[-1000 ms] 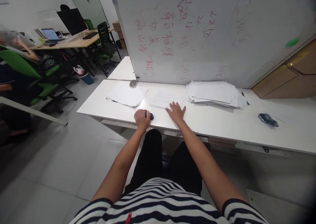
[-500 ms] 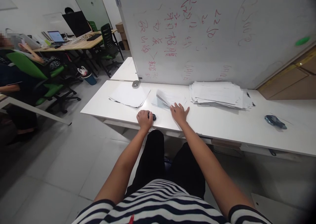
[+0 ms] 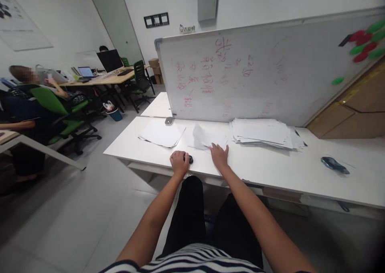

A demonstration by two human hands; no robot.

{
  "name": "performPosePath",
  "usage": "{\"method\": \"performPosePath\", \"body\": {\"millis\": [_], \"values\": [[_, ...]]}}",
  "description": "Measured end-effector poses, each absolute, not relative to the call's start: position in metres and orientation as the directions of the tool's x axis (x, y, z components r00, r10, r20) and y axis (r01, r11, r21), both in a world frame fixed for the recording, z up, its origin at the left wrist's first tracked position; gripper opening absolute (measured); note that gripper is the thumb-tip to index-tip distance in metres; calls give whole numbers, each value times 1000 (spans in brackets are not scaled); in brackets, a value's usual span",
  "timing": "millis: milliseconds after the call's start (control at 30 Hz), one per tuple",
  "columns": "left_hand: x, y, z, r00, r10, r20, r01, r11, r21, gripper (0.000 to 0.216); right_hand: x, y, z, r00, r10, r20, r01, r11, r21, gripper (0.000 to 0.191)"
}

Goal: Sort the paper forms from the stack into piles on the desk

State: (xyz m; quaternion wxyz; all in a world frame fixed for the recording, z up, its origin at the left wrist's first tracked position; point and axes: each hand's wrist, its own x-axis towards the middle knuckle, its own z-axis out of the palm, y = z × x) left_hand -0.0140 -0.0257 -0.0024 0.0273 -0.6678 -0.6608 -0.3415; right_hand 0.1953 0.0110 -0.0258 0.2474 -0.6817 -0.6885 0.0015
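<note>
The loose sheets [image 3: 197,138] lie on the white tabletop [image 3: 279,168] in front of the person, between the left paper stack [image 3: 161,133] and the taller right pile [image 3: 258,131]. One sheet looks blurred and raised off the rest. The right hand [image 3: 220,157] is at their near right edge, thumb apart from the other fingers; whether a sheet is pinched there I cannot tell. The left hand [image 3: 179,162] has its fingers wrapped around a small black object [image 3: 189,159], just short of the sheets.

To handle the sheets well, I would keep the right touch light and near the corner, part one page from those beneath before raising it, and let it bend gently rather than crease. The left hand is best kept low and steady, so the black object does not snag a page.

As for edges, the tabletop's front edge runs close below both wrists, so a sheet pulled straight back could droop over it. Behind, the whiteboard [image 3: 222,84] limits reach. Narrow gaps part the sheets from the stack and the pile, so sideways slides need care. The widest room is to the right, between the pile and the dark blue object [image 3: 334,165], short of the cardboard boxes [image 3: 343,118]
</note>
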Motion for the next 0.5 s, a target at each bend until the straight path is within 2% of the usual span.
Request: {"method": "performPosePath", "body": {"millis": [200,333,400,500], "values": [[-15,-25,-4,-108,863,494,891,-136,432,23,193,7,-21,144,944,298,948,-45,-315,47],[-15,-24,-5,-116,861,496,886,-136,444,23,197,11,-17,298,947,118,911,-245,-331,65],[-14,-24,-5,-117,860,496,882,-140,451,23,198,13,-15,308,951,34,903,-281,-325,73],[-14,-24,-4,-113,861,496,876,-149,458,23,199,16,-14,296,954,-40,903,-293,-314,74]]}}
